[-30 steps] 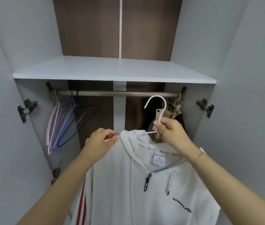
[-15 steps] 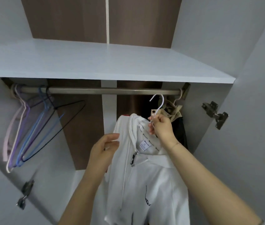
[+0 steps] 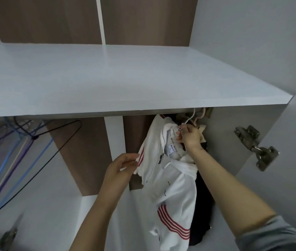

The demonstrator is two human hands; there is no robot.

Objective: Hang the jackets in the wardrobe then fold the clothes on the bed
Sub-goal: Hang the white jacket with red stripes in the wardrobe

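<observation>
Inside the wardrobe (image 3: 252,51), under the shelf edge (image 3: 143,111), the right hand (image 3: 189,136) pinches the white hanger (image 3: 190,118) carrying the white jacket (image 3: 170,187) at far right. The left hand (image 3: 121,169), fingers relaxed, touches its sleeve; empty hangers (image 3: 16,151) hang left.

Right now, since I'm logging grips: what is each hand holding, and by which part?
Right hand grips the white hanger at its neck, the white jacket hanging from it. Left hand only touches the jacket's striped sleeve.

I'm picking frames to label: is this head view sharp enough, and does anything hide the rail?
Head view: soft, even light, no glare; wide-angle bending at the edges; the white jacket and left hand look slightly smeared. The shelf hides the rail, so the white hanger hook under the right hand disappears behind its edge.
</observation>
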